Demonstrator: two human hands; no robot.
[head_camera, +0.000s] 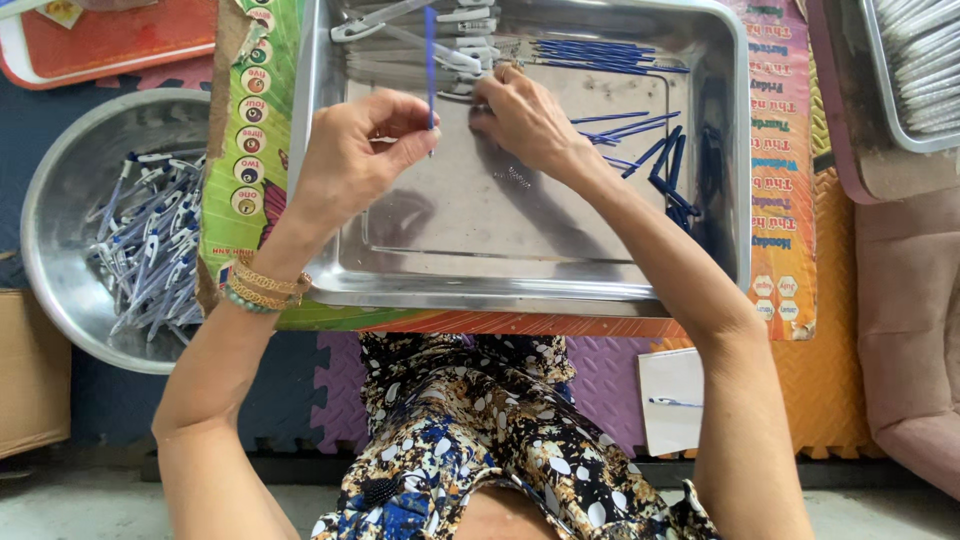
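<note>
My left hand (355, 160) pinches a thin blue pen refill (430, 60), holding it upright over the steel tray (480, 270). At the tray's far edge my right hand (525, 120) rests its fingers on a row of clear pen barrels (440, 45); whether it grips one is hidden by the fingers. More blue refills (595, 55) lie in a bundle at the tray's far right. Others (665, 165) are scattered along the tray's right side. Bracelets circle my left wrist.
A round steel bowl (60, 250) at the left holds several assembled blue and clear pens (150, 240). A second tray (915, 70) with clear barrels sits at the top right. A colourful printed board (250, 150) lies beneath the tray, over foam floor mats.
</note>
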